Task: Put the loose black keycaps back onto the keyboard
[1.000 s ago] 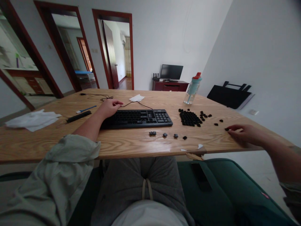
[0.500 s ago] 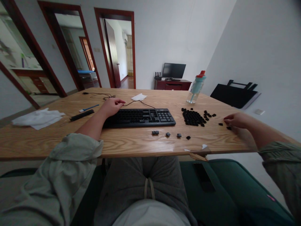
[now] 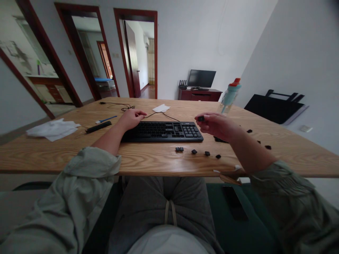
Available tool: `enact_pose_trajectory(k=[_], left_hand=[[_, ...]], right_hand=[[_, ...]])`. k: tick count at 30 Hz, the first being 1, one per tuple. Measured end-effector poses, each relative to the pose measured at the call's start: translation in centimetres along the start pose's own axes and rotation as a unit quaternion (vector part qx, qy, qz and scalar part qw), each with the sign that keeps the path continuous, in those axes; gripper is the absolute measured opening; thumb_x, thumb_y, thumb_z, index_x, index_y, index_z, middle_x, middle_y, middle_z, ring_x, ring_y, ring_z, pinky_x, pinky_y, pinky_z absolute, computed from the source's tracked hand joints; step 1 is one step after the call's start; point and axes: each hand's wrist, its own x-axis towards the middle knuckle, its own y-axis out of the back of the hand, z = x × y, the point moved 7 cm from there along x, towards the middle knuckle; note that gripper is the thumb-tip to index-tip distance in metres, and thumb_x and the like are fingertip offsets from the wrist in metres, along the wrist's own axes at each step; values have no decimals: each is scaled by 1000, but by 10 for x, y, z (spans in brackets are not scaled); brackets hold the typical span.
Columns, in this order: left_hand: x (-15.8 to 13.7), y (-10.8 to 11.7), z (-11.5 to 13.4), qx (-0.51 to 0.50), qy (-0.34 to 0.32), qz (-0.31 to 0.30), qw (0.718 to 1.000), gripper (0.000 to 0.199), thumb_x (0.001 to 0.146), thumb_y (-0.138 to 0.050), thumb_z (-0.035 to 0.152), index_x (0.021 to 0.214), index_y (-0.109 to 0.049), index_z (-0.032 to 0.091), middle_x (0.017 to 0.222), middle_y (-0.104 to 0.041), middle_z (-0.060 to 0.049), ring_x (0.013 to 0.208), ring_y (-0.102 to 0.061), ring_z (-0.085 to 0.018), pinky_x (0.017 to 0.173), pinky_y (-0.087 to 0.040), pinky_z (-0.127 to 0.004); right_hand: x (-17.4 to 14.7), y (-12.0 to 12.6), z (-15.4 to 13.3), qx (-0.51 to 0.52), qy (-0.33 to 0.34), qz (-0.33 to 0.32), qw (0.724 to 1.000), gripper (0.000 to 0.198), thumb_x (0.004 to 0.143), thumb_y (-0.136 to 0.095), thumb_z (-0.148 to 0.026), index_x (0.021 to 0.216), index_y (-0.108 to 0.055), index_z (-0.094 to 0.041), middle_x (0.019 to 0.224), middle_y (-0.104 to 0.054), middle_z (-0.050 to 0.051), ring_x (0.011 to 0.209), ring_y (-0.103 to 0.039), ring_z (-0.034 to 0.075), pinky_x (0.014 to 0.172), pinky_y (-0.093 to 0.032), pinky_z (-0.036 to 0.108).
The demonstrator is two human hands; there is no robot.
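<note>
The black keyboard [image 3: 162, 134] lies on the wooden table with several bare key positions. My left hand [image 3: 132, 119] rests at its far left corner, fingers loosely bent and apart, nothing seen in them. Between the fingertips of my right hand [image 3: 215, 124] is a black keycap [image 3: 201, 119], raised by the keyboard's right end. Behind that hand, a cluster of loose keycaps [image 3: 220, 139] is mostly hidden. A short row of keycaps [image 3: 194, 151] lies in front of the keyboard, and a few stray keycaps [image 3: 268, 147] are scattered to the right.
A clear bottle with a red lid [image 3: 233, 92] stands behind my right hand. To the left are white tissues [image 3: 54, 129], a black bar [image 3: 98, 127] and a blue brush [image 3: 106, 119]. Another tissue [image 3: 161, 108] and a cable lie behind the keyboard. A phone [image 3: 235, 203] rests on the seat.
My right hand has moved left from the stray keycaps at the right to the keyboard's right end, now with a keycap in its fingers. My left hand has stayed at the keyboard's corner.
</note>
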Motion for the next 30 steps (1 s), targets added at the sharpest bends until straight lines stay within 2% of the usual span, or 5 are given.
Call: enact_pose_trajectory(k=[4, 11, 20, 26, 30], left_hand=[[0, -2, 1, -3, -3, -7, 1000, 37, 80, -56, 37, 102, -78, 17, 85, -76, -8, 73, -65, -20, 73, -49, -31], [1, -3, 2, -6, -4, -8, 1000, 36, 80, -56, 36, 102, -78, 17, 85, -76, -7, 73, -64, -20, 72, -49, -30], [1, -4, 4, -6, -9, -15, 1000, 37, 80, -56, 36, 102, -78, 17, 86, -76, -8, 75, -67, -21, 74, -50, -32], [1, -4, 2, 1, -9, -11, 1000, 37, 80, -56, 38, 101, -78, 18, 83, -76, -7, 74, -66, -21, 72, -50, -31], [1, -5, 2, -4, -11, -17, 1000, 37, 79, -56, 37, 102, -78, 18, 85, -76, -7, 75, -67, -21, 72, -50, -31]], right_hand=[[18, -16, 0, 26, 2, -35, 999, 20, 80, -66, -31, 94, -70, -17, 81, -59, 3, 59, -39, 9, 53, -37, 23], [28, -18, 7, 3, -25, -25, 999, 20, 78, -63, -29, 94, -67, -18, 80, -55, 2, 58, -37, 10, 52, -35, 24], [40, 19, 16, 52, 6, 82, 995, 19, 70, -61, -19, 89, -63, -20, 74, -53, -2, 52, -33, 7, 47, -28, 20], [49, 44, 24, -89, 17, 171, 981, 22, 78, -65, -30, 96, -67, -18, 77, -55, -1, 53, -35, 6, 46, -30, 20], [63, 58, 22, -262, 7, 181, 948, 24, 79, -71, -35, 95, -66, -18, 85, -66, 4, 59, -45, 8, 52, -37, 22]])
